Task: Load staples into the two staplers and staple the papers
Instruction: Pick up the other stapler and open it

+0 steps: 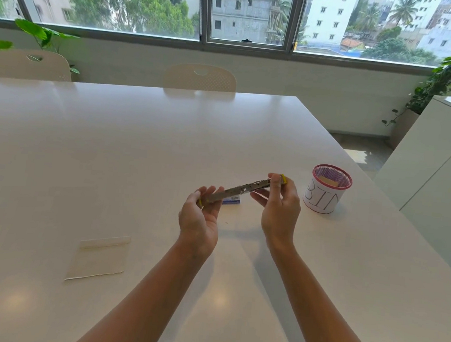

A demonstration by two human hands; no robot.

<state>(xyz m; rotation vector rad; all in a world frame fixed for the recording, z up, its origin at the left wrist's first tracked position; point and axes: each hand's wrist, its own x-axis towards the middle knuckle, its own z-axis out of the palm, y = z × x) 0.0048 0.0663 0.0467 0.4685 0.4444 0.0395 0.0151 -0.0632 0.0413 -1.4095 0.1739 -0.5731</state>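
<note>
A yellow stapler (244, 190) is swung fully open into one long metal strip, held in the air above the white table (112, 147). My left hand (201, 217) holds its lower left end, palm up with the fingers curled round it. My right hand (278, 205) pinches the upper right end by the yellow tip. A small blue staple box (232, 199) lies on the table just behind the stapler, partly hidden. A thin stack of white papers (99, 258) lies at the front left.
A pink mesh cup (326, 189) labelled BIN stands to the right of my hands with something tan inside. Two cream chairs (200, 77) are at the table's far edge. A white cabinet (437, 167) stands off to the right.
</note>
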